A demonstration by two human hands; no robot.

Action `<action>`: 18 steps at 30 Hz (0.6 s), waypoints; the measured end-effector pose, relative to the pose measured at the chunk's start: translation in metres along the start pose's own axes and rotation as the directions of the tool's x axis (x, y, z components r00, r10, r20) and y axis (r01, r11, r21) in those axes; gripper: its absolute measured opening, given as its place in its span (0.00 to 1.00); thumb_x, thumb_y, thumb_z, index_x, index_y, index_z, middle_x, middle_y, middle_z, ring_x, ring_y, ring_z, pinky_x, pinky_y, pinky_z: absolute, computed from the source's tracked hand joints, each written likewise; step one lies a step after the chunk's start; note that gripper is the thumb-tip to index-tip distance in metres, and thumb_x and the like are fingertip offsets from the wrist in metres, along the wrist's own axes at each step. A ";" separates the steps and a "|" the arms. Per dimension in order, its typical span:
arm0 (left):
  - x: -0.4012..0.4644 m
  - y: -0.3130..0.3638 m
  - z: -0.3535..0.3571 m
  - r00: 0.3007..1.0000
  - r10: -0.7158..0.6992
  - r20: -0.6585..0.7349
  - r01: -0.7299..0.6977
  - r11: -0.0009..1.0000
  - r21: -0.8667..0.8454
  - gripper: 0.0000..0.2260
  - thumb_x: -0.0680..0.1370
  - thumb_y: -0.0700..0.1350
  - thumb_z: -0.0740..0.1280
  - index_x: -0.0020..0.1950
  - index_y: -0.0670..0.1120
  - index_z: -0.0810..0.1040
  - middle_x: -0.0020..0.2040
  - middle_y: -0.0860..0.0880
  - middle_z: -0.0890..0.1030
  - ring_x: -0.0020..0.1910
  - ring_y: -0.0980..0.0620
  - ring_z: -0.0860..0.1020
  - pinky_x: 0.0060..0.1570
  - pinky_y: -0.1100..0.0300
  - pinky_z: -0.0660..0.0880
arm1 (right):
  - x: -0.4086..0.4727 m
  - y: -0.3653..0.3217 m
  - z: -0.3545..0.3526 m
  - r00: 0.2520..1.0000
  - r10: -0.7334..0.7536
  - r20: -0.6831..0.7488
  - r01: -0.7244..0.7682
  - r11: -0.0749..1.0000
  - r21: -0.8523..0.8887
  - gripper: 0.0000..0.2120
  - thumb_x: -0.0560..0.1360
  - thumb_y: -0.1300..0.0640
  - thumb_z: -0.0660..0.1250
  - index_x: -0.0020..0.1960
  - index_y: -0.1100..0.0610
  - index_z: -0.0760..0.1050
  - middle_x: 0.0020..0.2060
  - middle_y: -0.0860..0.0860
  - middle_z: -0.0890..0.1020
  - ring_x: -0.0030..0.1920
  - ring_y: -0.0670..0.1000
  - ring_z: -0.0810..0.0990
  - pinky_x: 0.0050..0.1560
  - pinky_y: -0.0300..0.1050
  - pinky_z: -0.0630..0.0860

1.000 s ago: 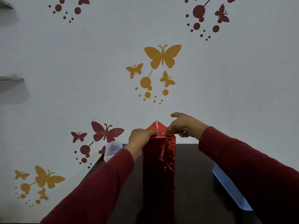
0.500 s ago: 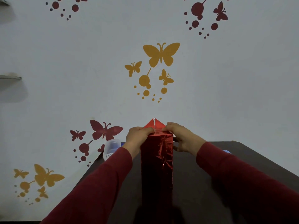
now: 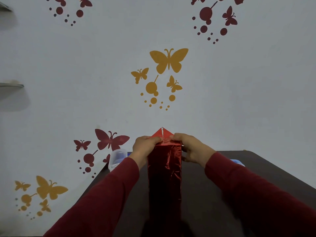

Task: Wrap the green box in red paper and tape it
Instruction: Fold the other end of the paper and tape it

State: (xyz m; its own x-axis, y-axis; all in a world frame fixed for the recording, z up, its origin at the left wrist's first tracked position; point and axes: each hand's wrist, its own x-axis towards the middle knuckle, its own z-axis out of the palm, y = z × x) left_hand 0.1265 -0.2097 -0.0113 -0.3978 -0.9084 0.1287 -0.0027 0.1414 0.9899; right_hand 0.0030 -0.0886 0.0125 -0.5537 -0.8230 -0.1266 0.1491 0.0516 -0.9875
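Head view, the only one: the box (image 3: 164, 177) stood on end on the dark table (image 3: 213, 194), between both forearms, already fully covered in shiny red paper (image 3: 165, 161), so no green showed at all. It was kept upright probably so its far end faced up and the loose end flaps could be folded down on it. Left hand (image 3: 145, 146) sat at the top left corner, fingers curled over the edge and pinching the paper fold down against the box. Right hand (image 3: 189, 148) mirrored it at the top right corner, fingertips pressing the fold near the middle while the lower fingers wrapped the right side, likely steadying the tall box so it did not tip. Behind the hands a triangular red flap (image 3: 162, 132) stuck up, pointed, with a pale line down its centre; tape or a seam, could not tell. Judged step: side flaps tucked, triangle not yet folded over and taped. A translucent plastic container (image 3: 118, 158) stood at the table's far left edge, apart from the box; a blue item (image 3: 236, 161) peeked past the right sleeve (image 3: 256, 194). No tape roll visible.
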 end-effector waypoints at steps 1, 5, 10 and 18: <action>0.000 0.000 0.001 1.000 -0.002 -0.004 0.002 1.000 -0.002 0.13 0.70 0.50 0.79 0.49 0.44 0.85 0.47 0.46 0.87 0.47 0.47 0.86 0.53 0.52 0.83 | -0.001 0.003 -0.004 1.000 -0.006 0.009 0.006 0.999 0.047 0.03 0.79 0.54 0.71 0.51 0.52 0.80 0.46 0.46 0.82 0.48 0.48 0.81 0.48 0.47 0.75; -0.007 0.005 0.001 0.989 0.098 -0.109 -0.085 0.989 0.118 0.17 0.76 0.60 0.71 0.50 0.46 0.82 0.50 0.48 0.83 0.54 0.45 0.80 0.63 0.48 0.75 | -0.008 0.015 -0.027 0.992 -0.057 -0.110 0.074 0.986 0.152 0.13 0.83 0.56 0.65 0.67 0.56 0.77 0.61 0.53 0.82 0.64 0.54 0.79 0.66 0.57 0.72; -0.054 0.014 0.016 0.778 0.541 -0.318 -0.483 0.840 0.249 0.15 0.81 0.48 0.67 0.67 0.47 0.76 0.65 0.52 0.77 0.67 0.54 0.71 0.61 0.69 0.65 | -0.040 0.035 -0.068 0.942 -0.196 -0.272 0.199 0.980 -0.017 0.09 0.79 0.61 0.70 0.59 0.57 0.83 0.50 0.56 0.87 0.51 0.51 0.86 0.49 0.48 0.79; -0.118 -0.038 0.122 0.572 0.741 0.351 -0.820 0.534 0.207 0.19 0.76 0.47 0.73 0.65 0.53 0.73 0.64 0.58 0.71 0.67 0.63 0.69 0.63 0.74 0.64 | -0.097 0.068 -0.146 0.780 -0.517 -0.352 0.274 0.789 -0.550 0.06 0.77 0.51 0.73 0.42 0.50 0.85 0.30 0.44 0.85 0.33 0.40 0.83 0.35 0.28 0.74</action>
State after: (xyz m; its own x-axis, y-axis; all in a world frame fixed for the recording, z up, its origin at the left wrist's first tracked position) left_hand 0.0620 -0.0599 -0.0710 -0.5517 -0.2765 0.7869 0.1344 0.9017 0.4110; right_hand -0.0533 0.0772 -0.0560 -0.7978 -0.4694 0.3782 -0.4846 0.1263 -0.8656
